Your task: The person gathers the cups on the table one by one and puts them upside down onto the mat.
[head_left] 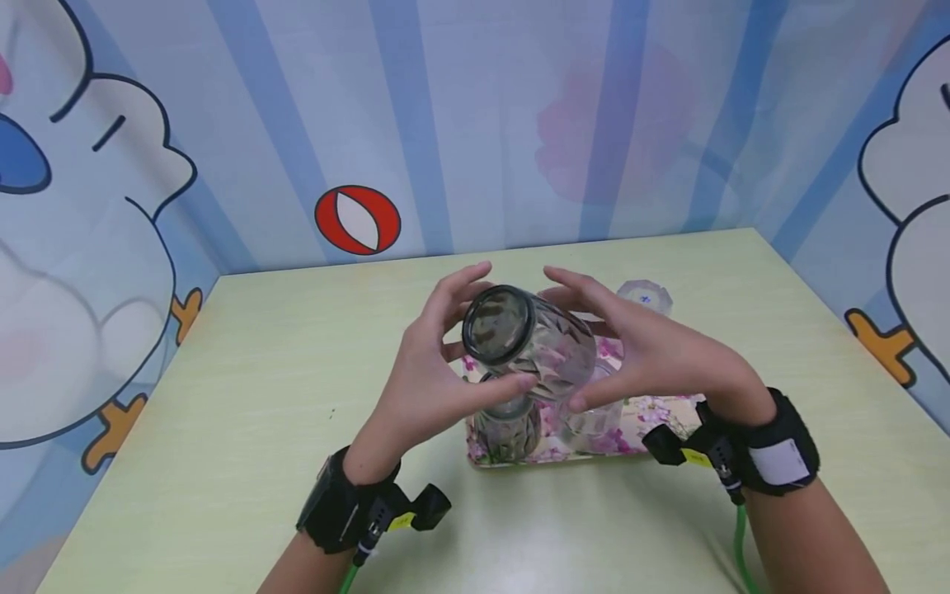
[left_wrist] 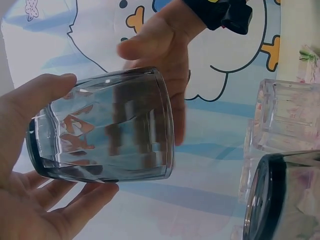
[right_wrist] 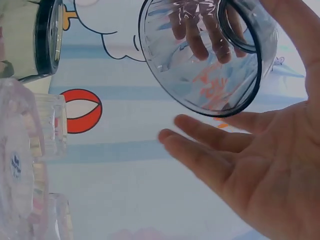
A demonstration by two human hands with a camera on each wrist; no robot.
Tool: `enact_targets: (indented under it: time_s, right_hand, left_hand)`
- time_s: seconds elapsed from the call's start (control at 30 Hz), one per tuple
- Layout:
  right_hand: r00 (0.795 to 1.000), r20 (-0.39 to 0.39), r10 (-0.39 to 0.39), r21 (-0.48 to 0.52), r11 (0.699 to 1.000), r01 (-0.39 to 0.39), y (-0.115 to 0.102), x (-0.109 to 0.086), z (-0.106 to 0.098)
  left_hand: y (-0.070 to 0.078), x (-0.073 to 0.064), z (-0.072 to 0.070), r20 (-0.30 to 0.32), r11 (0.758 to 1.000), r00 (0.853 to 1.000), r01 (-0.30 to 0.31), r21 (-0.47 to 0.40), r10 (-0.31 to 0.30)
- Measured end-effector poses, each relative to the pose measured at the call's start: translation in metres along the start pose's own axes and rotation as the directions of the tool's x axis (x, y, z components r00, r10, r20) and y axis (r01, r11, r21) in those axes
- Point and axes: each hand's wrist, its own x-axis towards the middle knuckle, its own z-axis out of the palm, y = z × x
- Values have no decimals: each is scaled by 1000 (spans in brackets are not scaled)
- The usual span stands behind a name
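Observation:
My left hand (head_left: 423,386) holds a grey-tinted faceted drinking glass (head_left: 552,351) lying sideways in the air, thumb and fingers around its dark base end. In the head view the base faces left and toward me. My right hand (head_left: 660,355) is spread around the mouth end. The right wrist view shows its extended fingers (right_wrist: 215,150) just below the dark rim, with left fingers visible through the glass. Beneath the hands, a second grey-tinted glass (head_left: 508,433) stands upside down on a floral tray (head_left: 653,412), beside a clear glass (head_left: 594,422).
Another clear glass (head_left: 644,295) with a small blue mark on its base stands toward the back right of the tray. The pale table (head_left: 312,388) meets a cartoon-printed backdrop (head_left: 490,124) behind and at the sides. Green cables (head_left: 740,536) trail from the wrist cameras.

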Motion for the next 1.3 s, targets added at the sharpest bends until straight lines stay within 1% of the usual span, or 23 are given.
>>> enact_targets:
  time_s: [0.1,0.2,0.27,0.33,0.53,0.8,1.0,1.3]
  right_hand:
    - [994,-43,-103,-30,994,102,-4,0,3]
    - [979,-76,-190,-73,980,185,-6,1,5]
    - [969,-88,-230,-91,971,222,-7,1,6]
    - [963,-95,-251,-113,964,240,-8,1,6]
    - [962,-90,-259,-147,958,244,-9,2,7]
    - [952,-98,-289,-151,950,273,-7,5,8]
    - [949,-106,-298,-167,946,278,-6,5,8]
    - [946,-142,-292,-165,949,268,-6,4,9]
  left_hand:
    - [-1,0,2,15,1000,1000,18,11,-18]
    - [-2,-1,3,27,999,999,30,20,-30]
    - [-2,-1,4,35,999,999,31,19,-32]
    - [-2,-1,5,41,999,999,28,20,-29]
    - [-1,-1,5,57,999,998,28,25,-30]
    - [-1,-1,6,64,999,998,23,41,-25]
    - [-2,-1,7,64,999,998,20,49,-23]
    - [-1,-2,7,62,999,998,-12,45,9]
